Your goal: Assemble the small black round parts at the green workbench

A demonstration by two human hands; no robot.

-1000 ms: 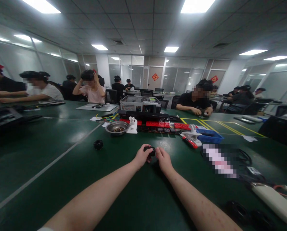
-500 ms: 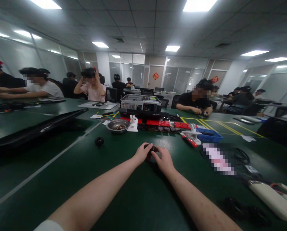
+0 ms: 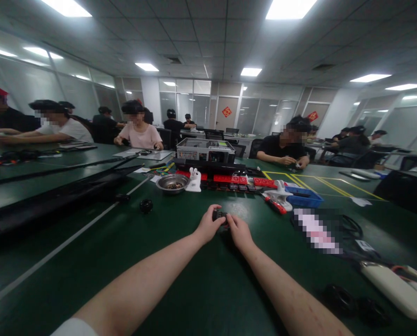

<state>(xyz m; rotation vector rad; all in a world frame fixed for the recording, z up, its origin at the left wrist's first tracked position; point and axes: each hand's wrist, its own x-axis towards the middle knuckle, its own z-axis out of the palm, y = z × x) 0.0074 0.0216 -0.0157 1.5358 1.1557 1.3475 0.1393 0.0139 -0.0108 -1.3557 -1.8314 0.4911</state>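
Both my hands meet over the green table (image 3: 180,280) in the middle of the view. My left hand (image 3: 208,225) and my right hand (image 3: 239,229) are each closed on a small black part (image 3: 219,215), which they hold between their fingertips just above the tabletop. A second small black round part (image 3: 146,205) lies on the table to the left, well apart from my hands.
Behind my hands stand a metal bowl (image 3: 171,183), a white figure (image 3: 194,180), a red-and-black keyboard (image 3: 236,181), a blue tray (image 3: 304,197) and an open computer case (image 3: 205,150). A long black panel (image 3: 54,196) lies at left. Cables and a white device (image 3: 397,289) lie at right. Other people sit around.
My hands have turned the small black part slightly between the fingers. A long black panel has come into view at left. A person at the far table has lowered an arm.
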